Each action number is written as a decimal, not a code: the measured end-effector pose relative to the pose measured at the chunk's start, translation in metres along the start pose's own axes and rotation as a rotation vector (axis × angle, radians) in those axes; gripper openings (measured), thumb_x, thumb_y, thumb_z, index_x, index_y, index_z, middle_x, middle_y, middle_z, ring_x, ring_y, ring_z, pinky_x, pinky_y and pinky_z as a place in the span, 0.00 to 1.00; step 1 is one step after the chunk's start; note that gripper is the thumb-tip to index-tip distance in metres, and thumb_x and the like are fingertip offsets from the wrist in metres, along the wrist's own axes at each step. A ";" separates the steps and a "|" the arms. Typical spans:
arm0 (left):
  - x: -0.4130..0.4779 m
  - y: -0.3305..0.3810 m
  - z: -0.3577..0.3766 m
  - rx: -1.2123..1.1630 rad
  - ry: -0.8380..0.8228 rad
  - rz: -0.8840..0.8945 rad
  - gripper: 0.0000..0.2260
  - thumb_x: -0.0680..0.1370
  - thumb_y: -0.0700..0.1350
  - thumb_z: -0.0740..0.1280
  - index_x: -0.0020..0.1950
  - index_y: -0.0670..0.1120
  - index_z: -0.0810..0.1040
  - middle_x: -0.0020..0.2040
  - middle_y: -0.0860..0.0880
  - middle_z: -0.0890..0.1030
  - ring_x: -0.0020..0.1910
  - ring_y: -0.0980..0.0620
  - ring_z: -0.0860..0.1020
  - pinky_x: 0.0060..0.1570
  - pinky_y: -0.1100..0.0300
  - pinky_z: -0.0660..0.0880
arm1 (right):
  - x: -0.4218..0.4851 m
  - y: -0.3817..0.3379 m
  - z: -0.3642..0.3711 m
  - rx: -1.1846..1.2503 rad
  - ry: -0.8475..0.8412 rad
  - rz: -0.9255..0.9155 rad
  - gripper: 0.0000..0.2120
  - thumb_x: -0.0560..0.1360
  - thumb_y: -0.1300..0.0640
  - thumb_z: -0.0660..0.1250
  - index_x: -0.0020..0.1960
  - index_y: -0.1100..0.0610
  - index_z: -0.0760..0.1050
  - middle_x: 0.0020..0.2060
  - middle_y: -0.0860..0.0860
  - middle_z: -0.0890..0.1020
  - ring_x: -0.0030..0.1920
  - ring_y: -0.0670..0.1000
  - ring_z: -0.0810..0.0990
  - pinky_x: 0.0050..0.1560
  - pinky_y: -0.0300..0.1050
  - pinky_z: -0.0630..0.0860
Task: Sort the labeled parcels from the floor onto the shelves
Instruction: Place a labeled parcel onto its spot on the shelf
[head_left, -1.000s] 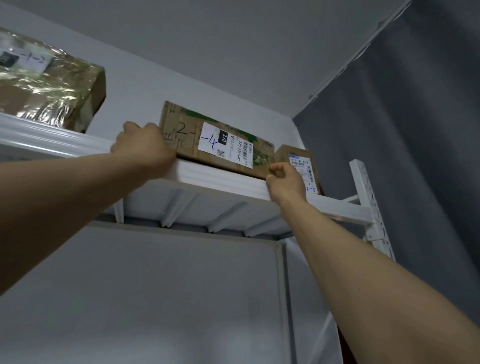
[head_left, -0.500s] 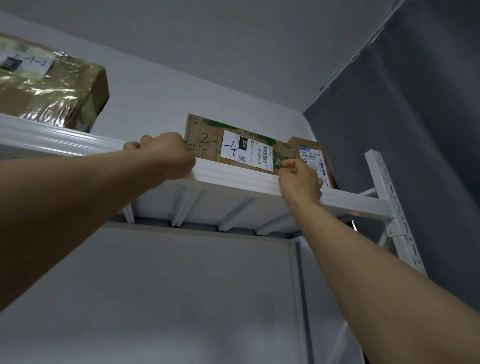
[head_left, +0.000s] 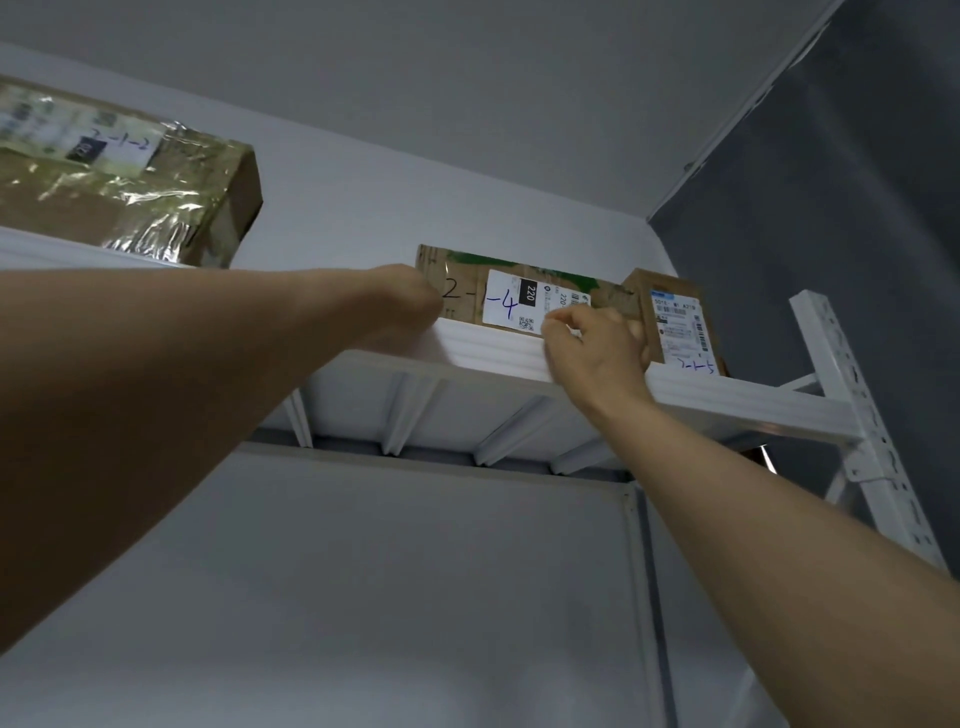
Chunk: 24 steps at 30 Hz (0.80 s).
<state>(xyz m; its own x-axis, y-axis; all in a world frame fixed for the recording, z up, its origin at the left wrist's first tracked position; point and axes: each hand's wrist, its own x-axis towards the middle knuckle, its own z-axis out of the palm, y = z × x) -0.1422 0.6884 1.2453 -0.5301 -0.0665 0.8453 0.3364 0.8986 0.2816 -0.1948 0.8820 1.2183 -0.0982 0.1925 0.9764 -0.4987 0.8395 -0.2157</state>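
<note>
**2-1-4 parcel on the top shelf, both hands squaring it up**

We see the 2-1-4 parcel (head_left: 462, 283) lying flat on the top shelf (head_left: 493, 353). Its long face and label (head_left: 511, 306) point out at us. We judge it's set that way so the handwritten code reads from below.

Left hand (head_left: 408, 306) is at the parcel's left end, right at the shelf lip. Its fingers are hidden behind the knuckles, so we can't tell how far they are curled or whether they hold anything. Our guess is that it steadies or nudges that end.

Right hand (head_left: 592, 358) is at the front lower edge, just right of the label. The fingers (head_left: 563, 317) are curled, with thumb and forefinger close together on the cardboard. It reads to us as a light pinch for trimming position, not a carrying grip. The shelf takes the weight.

We judge placement is nearly done, with only alignment and letting go left.

Around it:
- The small parcel (head_left: 675, 322) stands just beside the right end, touching or very nearly. There's no room to slide right.
- The taped parcel (head_left: 130, 176) sits well apart on the left, so there's free shelf between the two.
- The wall is close behind, and we can't see how much gap is left.
- The upright post (head_left: 841, 395) and dark curtain (head_left: 857, 208) close off the right side.
- The raised shelf lip hides the parcel's bottom edge from us.
</note>
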 end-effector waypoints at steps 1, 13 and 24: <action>0.001 0.000 0.002 -0.009 0.002 -0.010 0.16 0.82 0.36 0.54 0.68 0.35 0.71 0.68 0.36 0.72 0.67 0.40 0.72 0.60 0.54 0.68 | -0.001 -0.001 0.000 -0.011 -0.001 -0.009 0.15 0.80 0.46 0.57 0.58 0.46 0.80 0.63 0.52 0.77 0.66 0.58 0.66 0.70 0.59 0.63; -0.008 -0.041 0.034 0.074 0.473 0.388 0.16 0.81 0.47 0.56 0.67 0.45 0.69 0.61 0.43 0.75 0.62 0.42 0.68 0.59 0.48 0.62 | -0.015 -0.041 0.021 0.051 0.055 -0.052 0.11 0.80 0.47 0.58 0.50 0.51 0.77 0.55 0.51 0.79 0.61 0.56 0.69 0.62 0.55 0.67; -0.061 -0.138 -0.025 0.246 0.476 0.739 0.12 0.79 0.50 0.57 0.37 0.47 0.65 0.26 0.55 0.61 0.24 0.47 0.63 0.28 0.59 0.55 | -0.079 -0.150 0.062 0.225 0.143 -0.161 0.21 0.80 0.51 0.59 0.29 0.53 0.64 0.24 0.48 0.67 0.28 0.48 0.64 0.32 0.44 0.60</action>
<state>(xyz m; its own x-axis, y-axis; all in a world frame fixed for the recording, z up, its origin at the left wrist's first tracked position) -0.1369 0.5576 1.1661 0.1495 0.4403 0.8853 0.2582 0.8469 -0.4648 -0.1656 0.7092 1.1742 0.1117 0.1492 0.9825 -0.6781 0.7342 -0.0344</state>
